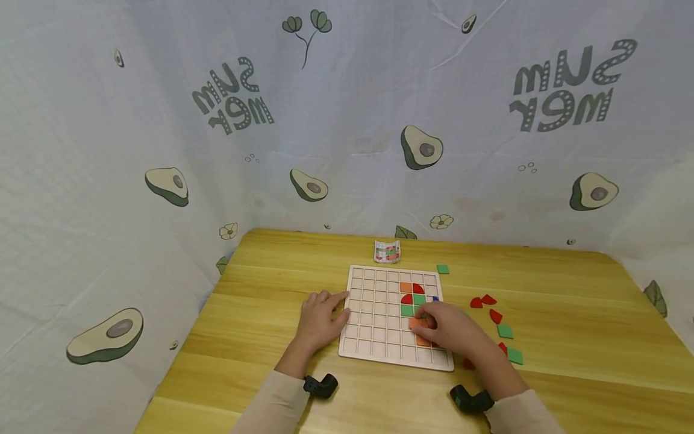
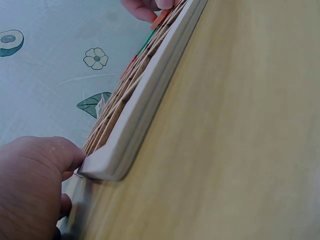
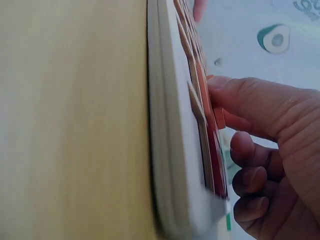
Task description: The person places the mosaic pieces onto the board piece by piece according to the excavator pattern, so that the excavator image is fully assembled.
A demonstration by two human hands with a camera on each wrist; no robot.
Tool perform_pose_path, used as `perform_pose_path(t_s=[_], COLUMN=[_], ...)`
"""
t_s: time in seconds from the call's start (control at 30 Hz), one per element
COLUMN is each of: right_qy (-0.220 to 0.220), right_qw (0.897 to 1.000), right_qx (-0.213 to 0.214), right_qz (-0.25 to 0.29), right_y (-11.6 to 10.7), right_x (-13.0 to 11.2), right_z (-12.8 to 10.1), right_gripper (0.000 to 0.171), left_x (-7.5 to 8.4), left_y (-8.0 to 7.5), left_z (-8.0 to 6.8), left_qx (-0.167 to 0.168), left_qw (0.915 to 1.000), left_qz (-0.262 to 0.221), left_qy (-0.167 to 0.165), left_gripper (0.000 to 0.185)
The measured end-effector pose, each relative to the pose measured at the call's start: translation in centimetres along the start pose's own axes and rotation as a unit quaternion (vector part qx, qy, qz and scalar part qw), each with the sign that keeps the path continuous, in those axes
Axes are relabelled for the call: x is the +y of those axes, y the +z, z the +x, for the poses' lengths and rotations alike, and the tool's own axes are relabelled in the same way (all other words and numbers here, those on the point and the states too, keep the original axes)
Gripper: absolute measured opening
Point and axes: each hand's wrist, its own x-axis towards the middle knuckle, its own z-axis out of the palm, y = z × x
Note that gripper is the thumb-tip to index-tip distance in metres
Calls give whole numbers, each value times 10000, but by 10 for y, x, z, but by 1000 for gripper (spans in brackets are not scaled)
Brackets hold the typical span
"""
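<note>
A wooden grid board lies flat on the table. My right hand is over its right part and pinches an orange square tile between thumb and fingers, just at the grid's surface. In the cells around it sit an orange tile, a red quarter-round tile, green tiles and a blue piece; my fingers hide some cells. My left hand touches the board's left edge with fingertips and thumb, and in the left wrist view the thumb is at a board corner.
Several loose red and green tiles lie right of the board, some partly behind my right arm. One green tile lies beyond its far right corner. A small curled pattern card stands behind the board. A printed curtain hangs behind the table.
</note>
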Motion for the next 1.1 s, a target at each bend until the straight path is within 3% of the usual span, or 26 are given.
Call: perform_pose_path(t_s=[0.37, 0.7, 1.1], right_qy=[-531, 418, 966], right_qw=[9980, 9991, 9950], right_qx=[275, 57, 219], right_qz=[-216, -14, 146], right_y=[11, -3, -29], right_x=[-10, 1, 53], right_z=[4, -4, -33], right_gripper=[14, 28, 31], left_x=[-1, 0, -1], left_y=[1, 1, 0], left_z=[0, -1, 0], left_qx=[-12, -51, 7], left_qw=[10000, 10000, 10000], left_qz=[54, -7, 13], left_qy=[-15, 28, 53], left_gripper=[43, 43, 42])
